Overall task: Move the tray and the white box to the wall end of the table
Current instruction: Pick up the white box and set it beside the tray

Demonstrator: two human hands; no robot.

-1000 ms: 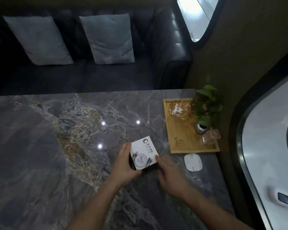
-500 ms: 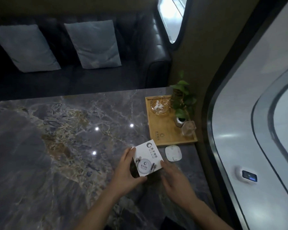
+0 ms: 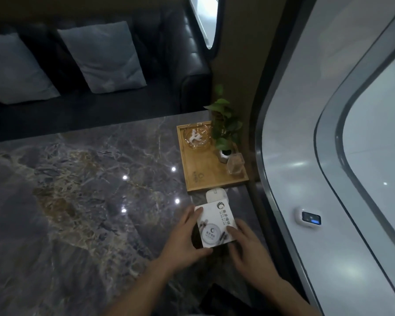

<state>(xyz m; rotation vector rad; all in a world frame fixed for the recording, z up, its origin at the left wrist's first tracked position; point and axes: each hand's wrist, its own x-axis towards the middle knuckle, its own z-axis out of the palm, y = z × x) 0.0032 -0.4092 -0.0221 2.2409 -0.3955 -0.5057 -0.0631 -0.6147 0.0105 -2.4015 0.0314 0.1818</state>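
Both hands clasp the one white box [image 3: 216, 224] — left hand [image 3: 185, 238] on its left side, right hand [image 3: 244, 245] on its right — near the table's [image 3: 78, 201] wall end. Just beyond lies one tray [image 3: 205, 176] with three items: dish [image 3: 197, 139], plant [image 3: 225, 126], glass [image 3: 235, 164].

A dark marble table [image 3: 82, 201] with pale and ochre veins reflects small ceiling lights, while beyond it a black leather sofa [image 3: 169, 71] carries two grey cushions [image 3: 105, 58] under dim light, beside a tan wall [image 3: 242, 53] and a curved pale window panel [image 3: 306, 133].
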